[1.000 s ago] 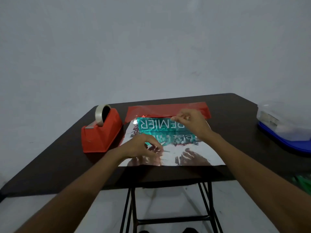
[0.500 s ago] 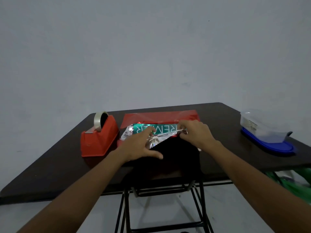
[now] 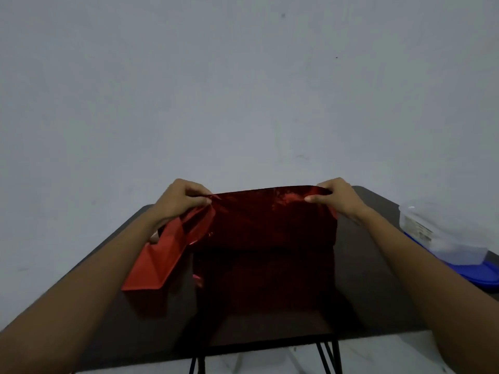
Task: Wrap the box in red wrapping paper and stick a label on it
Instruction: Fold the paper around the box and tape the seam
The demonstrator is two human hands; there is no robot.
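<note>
Pinching the top corners of the red paper (image 3: 270, 225), left hand (image 3: 179, 203) and right hand (image 3: 337, 199) hold it hanging above the counter (image 3: 378, 279); no box shows, so wrapping and labelling seemingly all remain.

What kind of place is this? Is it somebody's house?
Probably a plain room, maybe at home, set up for gift wrapping; I can't be sure. There's a bare grey wall, one dark table on thin metal legs, and red wrapping paper held up beside a red tape dispenser.
</note>
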